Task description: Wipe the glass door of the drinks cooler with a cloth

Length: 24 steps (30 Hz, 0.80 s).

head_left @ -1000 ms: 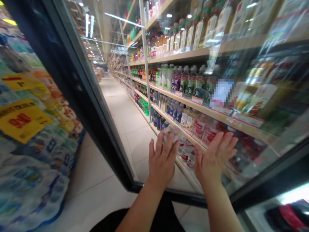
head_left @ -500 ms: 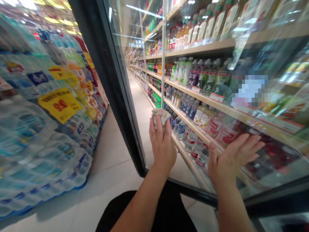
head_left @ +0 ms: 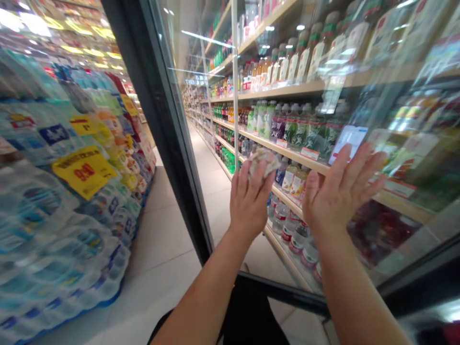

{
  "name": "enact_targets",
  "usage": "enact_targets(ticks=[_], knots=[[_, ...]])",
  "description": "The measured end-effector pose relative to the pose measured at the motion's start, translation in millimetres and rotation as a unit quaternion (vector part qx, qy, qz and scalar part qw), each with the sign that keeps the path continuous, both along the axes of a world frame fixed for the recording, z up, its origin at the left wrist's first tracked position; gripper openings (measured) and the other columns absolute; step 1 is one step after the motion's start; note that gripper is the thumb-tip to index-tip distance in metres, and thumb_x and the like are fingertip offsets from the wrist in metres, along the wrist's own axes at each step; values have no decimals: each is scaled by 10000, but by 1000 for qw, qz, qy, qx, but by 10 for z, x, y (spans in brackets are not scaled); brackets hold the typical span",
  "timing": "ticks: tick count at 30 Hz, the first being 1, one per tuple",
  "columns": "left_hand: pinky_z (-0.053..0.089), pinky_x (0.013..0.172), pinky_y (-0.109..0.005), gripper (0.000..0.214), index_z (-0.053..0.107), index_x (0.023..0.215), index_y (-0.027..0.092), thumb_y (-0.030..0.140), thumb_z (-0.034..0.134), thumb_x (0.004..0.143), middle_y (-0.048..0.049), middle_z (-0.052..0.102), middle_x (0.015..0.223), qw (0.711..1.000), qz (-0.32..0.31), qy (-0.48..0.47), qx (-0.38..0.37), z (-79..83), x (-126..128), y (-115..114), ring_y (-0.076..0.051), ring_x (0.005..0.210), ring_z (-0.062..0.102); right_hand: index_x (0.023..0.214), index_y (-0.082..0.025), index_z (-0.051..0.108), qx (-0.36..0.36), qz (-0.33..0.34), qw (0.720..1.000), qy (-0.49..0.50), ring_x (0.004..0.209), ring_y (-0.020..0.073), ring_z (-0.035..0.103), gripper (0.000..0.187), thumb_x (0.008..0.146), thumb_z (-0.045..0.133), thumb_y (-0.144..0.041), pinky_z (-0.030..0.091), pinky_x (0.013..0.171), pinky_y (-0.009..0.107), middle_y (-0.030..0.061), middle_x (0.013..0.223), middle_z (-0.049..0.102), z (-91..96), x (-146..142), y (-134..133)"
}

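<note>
Crumpled whitish cloth (head_left: 266, 159) | before black-framed flat glass door (head_left: 158, 120), toward left edge | wrapped clear plastic bottles (head_left: 50, 239) beyond that edge

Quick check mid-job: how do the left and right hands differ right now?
The left hand has a crumpled cloth at its fingers; the right hand shows none.
The left hand is nearer the upright dark door frame than the right hand.
The right hand's fingers fan wider than the left hand's.
Both are bare and raised in front of the glass.
</note>
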State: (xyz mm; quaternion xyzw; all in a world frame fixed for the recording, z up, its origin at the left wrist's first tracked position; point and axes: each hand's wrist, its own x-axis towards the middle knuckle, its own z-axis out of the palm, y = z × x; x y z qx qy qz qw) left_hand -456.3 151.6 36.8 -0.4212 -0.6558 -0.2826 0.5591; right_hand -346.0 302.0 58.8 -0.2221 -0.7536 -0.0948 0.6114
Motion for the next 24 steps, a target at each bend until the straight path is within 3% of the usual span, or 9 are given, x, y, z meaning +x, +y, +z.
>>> enact_targets(ticks=[3, 7, 9, 13, 15, 18, 21, 24], knots=[[191, 1290, -526, 617, 330, 1597, 319, 112, 415, 1022, -27, 288, 1682, 1000, 17, -9, 19, 174, -75, -31, -258, 1585, 151, 1658, -177, 54, 16, -13, 1000, -7, 1562, 432, 115, 748, 1048, 369, -473, 182, 1173, 750, 211, 1688, 163, -92, -21, -1], [156, 1301, -535, 597, 311, 1606, 265, 110, 347, 1030, -47, 140, 1722, 994, 9, -61, 91, 418, -143, -43, -281, 1595, 62, 1656, -153, 62, 27, -19, 999, -17, 1563, 431, 107, 750, 1049, 366, -472, 190, 1173, 748, 227, 1681, 172, -150, 4, 16], [190, 1300, -511, 631, 254, 1624, 272, 107, 370, 1027, -37, 144, 1721, 998, -5, -21, 52, 390, -92, 16, -267, 1595, 35, 1656, -149, 62, 26, -21, 999, -19, 1563, 432, 108, 749, 1051, 362, -474, 190, 1169, 752, 233, 1677, 184, -137, 5, 20], [246, 1289, -461, 644, 297, 1607, 301, 111, 456, 1014, -22, 349, 1659, 995, 7, 85, -46, 248, -50, 52, -228, 1589, 117, 1654, -139, 91, 30, -25, 999, -20, 1558, 438, 137, 754, 1047, 370, -487, 202, 1169, 738, 243, 1667, 218, -139, -14, 24], [224, 1290, -501, 615, 314, 1600, 302, 117, 422, 1023, -33, 336, 1665, 998, 24, 57, -20, 288, -131, -35, -233, 1591, 116, 1652, -128, 117, 29, -19, 999, -23, 1553, 445, 160, 758, 1038, 385, -483, 207, 1168, 730, 251, 1657, 242, -168, -9, 23], [202, 1287, -555, 617, 235, 1623, 327, 138, 329, 1043, -13, 168, 1720, 999, 16, -4, 35, 439, -289, -196, -246, 1597, 50, 1641, -143, 203, 37, -2, 999, -20, 1528, 446, 235, 741, 1016, 423, -475, 245, 1155, 712, 243, 1633, 305, -145, 61, 22], [188, 1287, -558, 618, 202, 1631, 318, 145, 300, 1045, -17, 108, 1731, 1000, -12, 5, 14, 523, -347, -266, -254, 1598, 5, 1611, -177, 309, 55, 21, 998, 9, 1458, 418, 375, 686, 1001, 437, -465, 341, 1118, 665, 211, 1591, 387, 144, 217, 56], [209, 1280, -528, 548, 321, 1593, 268, 207, 364, 1050, -68, 233, 1703, 998, -19, 41, -47, 569, -295, -257, -260, 1598, 34, 1607, -190, 323, 79, 25, 995, 54, 1451, 387, 394, 652, 1014, 392, -449, 347, 1134, 635, 188, 1588, 407, 765, 400, 164]])
